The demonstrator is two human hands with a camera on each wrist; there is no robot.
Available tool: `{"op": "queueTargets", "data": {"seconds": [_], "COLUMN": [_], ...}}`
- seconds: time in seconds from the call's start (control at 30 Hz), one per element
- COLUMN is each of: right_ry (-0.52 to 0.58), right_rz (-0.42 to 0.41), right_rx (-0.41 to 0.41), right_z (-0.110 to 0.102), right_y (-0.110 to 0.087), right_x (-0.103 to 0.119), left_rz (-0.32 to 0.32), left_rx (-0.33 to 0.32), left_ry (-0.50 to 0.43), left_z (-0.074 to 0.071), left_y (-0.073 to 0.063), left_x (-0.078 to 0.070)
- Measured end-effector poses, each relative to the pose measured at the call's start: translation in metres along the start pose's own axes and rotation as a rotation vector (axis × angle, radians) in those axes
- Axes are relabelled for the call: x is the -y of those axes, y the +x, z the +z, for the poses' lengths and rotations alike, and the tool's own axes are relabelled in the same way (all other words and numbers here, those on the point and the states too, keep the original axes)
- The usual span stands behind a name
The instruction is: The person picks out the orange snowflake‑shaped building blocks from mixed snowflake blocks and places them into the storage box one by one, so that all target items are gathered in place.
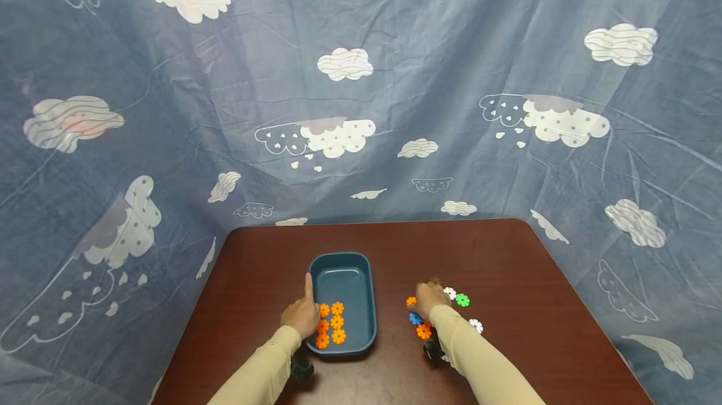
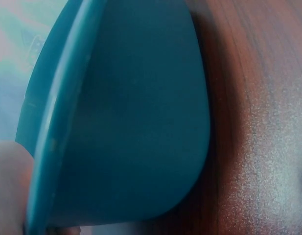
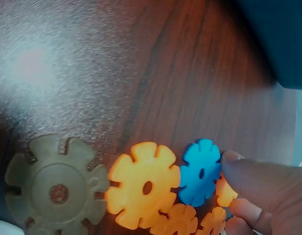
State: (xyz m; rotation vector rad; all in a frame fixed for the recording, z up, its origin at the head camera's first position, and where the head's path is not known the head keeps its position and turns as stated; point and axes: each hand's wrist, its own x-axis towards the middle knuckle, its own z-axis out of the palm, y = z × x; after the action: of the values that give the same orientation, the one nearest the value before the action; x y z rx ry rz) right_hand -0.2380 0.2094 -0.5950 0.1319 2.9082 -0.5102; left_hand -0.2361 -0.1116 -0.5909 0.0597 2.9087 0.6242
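Note:
My left hand [image 1: 301,316] is at the left wall of a dark blue tray [image 1: 370,305]; its index finger points forward along the rim. In the left wrist view the thumb [image 2: 11,188] lies over the tray's rim [image 2: 58,107], gripping it. Several orange flower-shaped discs [image 1: 337,321] lie in the tray. To the right, my right hand [image 1: 430,297] reaches among loose discs. The right wrist view shows its thumb and fingers around a small orange disc [image 3: 225,192], mostly hidden, beside a blue disc [image 3: 201,172]. A larger-looking orange disc [image 3: 143,186] lies nearby.
White discs [image 1: 476,325] and a green disc [image 1: 462,299] lie around the right hand. A dull olive disc [image 3: 57,183] shows in the right wrist view. The brown table [image 1: 271,242] is backed by a cloud-patterned curtain [image 1: 417,104].

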Motion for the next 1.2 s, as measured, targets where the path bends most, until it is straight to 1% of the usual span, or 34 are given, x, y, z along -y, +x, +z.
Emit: {"op": "queueTargets", "data": {"seconds": [0.1,0.2,0.37,0.47,0.6,0.67,0.73,0.8,0.93,0.97,1.03,1.13,1.2], "right_ry": [0.042,0.065,0.114,0.142,0.089,0.04,-0.019,-0.073,-0.168,-0.191,-0.23,-0.246,-0.214], "right_rz": [0.016,0.01,-0.059,-0.075,-0.086,-0.109,-0.143,-0.179,-0.237,-0.249,-0.27,-0.293,-0.29], "right_rx": [0.032,0.04,-0.011,-0.038,-0.098,-0.14,-0.162,-0.155,-0.116,-0.12,-0.152,-0.211,-0.235], "right_z": [-0.001,-0.001,0.001,0.004,0.007,0.009,0.011,0.014,0.021,0.023,0.026,0.03,0.029], "right_y": [0.0,-0.001,-0.003,-0.003,-0.002,0.0,0.002,0.005,0.006,0.006,0.005,0.006,0.008], "right_x": [0.0,0.001,0.002,0.002,0.002,0.004,0.006,0.009,0.018,0.019,0.022,0.022,0.021], "left_rz": [0.002,0.01,0.018,0.012,0.007,0.007,0.006,0.004,-0.002,0.0,0.003,0.007,0.009], "left_rx": [-0.003,-0.005,-0.011,-0.005,0.0,-0.007,-0.009,-0.006,0.005,0.001,-0.001,-0.007,-0.01], "left_ry": [-0.001,0.0,-0.004,-0.008,-0.01,-0.011,-0.013,-0.014,-0.016,-0.018,-0.02,-0.014,-0.009], "left_z": [0.001,0.001,-0.002,-0.003,-0.003,-0.002,-0.001,0.001,0.004,0.004,0.005,0.003,0.001], "left_y": [0.0,0.0,0.0,0.0,-0.001,-0.001,0.0,0.0,-0.002,-0.002,-0.003,-0.002,-0.001], "left_x": [0.001,0.002,0.001,0.0,0.0,0.001,0.002,0.002,0.004,0.004,0.004,0.003,0.002]}}
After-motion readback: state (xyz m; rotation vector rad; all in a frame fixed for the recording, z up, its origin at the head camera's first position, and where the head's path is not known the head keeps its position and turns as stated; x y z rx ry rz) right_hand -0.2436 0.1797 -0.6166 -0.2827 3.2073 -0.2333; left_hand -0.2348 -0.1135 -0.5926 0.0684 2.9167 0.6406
